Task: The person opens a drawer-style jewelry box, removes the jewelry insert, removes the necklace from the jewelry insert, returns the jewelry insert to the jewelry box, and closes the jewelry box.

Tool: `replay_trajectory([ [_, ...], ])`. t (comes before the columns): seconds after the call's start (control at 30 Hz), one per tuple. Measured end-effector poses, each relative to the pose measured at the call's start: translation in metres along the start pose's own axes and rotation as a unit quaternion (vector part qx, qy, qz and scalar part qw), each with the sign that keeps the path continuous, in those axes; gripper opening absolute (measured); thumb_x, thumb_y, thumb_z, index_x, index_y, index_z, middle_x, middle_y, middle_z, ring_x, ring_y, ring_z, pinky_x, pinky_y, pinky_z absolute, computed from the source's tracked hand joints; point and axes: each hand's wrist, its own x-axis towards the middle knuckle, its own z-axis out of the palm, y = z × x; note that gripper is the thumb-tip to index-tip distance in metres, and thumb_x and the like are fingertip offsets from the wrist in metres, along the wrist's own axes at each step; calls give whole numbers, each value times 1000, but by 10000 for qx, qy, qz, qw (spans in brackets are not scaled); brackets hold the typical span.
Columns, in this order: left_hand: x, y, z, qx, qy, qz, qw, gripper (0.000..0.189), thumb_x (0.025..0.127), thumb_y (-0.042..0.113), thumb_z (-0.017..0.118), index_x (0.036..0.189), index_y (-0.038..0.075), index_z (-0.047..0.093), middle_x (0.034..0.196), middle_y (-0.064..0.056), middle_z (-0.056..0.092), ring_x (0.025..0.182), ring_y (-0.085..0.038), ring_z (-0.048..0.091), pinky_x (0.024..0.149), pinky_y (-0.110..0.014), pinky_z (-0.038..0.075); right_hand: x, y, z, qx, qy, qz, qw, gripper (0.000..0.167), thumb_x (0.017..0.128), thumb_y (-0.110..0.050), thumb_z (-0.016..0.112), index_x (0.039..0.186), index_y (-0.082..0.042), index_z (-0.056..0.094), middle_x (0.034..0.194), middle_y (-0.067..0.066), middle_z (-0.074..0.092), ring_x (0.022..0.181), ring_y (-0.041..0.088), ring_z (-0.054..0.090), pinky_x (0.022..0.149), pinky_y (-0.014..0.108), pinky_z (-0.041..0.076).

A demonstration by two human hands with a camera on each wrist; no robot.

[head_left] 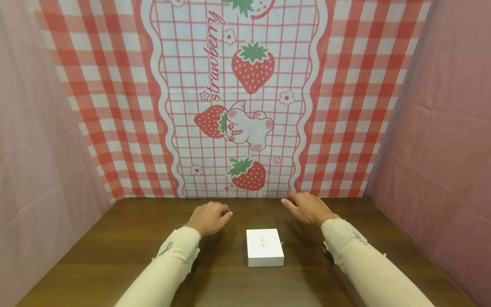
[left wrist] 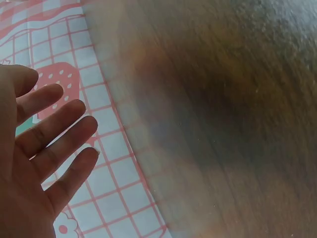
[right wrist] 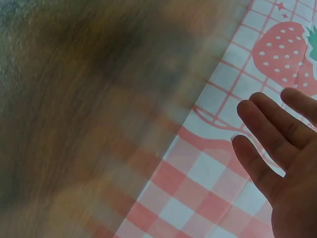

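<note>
A small white box (head_left: 264, 247) with faint gold lettering on its lid lies on the brown wooden table, between the two forearms in the head view. To its left and farther back hovers my left hand (head_left: 210, 218), holding nothing; in the left wrist view its fingers (left wrist: 64, 134) are spread and loosely bent. On the other side, beyond the box, my right hand (head_left: 307, 207) is likewise without any object. The right wrist view shows its fingers (right wrist: 272, 124) relaxed and slightly apart. Neither hand touches the box.
Behind the wooden table (head_left: 145, 221) hangs a red-and-white checked cloth (head_left: 353, 85) printed with strawberries, meeting the table's back edge. Pink fabric walls (head_left: 441, 128) stand at left and right. Cream sleeves (head_left: 168, 260) cover both forearms.
</note>
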Motion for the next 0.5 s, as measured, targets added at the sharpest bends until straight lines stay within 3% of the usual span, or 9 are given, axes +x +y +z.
replay_trajectory([
  [0.2, 1, 4, -1, 80, 14, 108, 9999, 20, 98, 33, 62, 98, 20, 77, 91, 6, 71, 85, -17, 67, 70, -43, 54, -3, -1, -1, -34, -91, 7, 10000, 34, 103, -44, 53, 83, -19, 62, 67, -5, 53, 66, 15, 51, 64, 38, 45],
  [0.5, -5, 7, 3, 245, 92, 303, 9992, 17, 97, 31, 63, 96, 20, 76, 88, 7, 69, 84, -17, 67, 68, -42, 54, -11, -14, 6, 155, -329, 112, 9993, 30, 101, -42, 57, 98, -16, 73, 76, -8, 59, 68, 13, 53, 66, 36, 47],
])
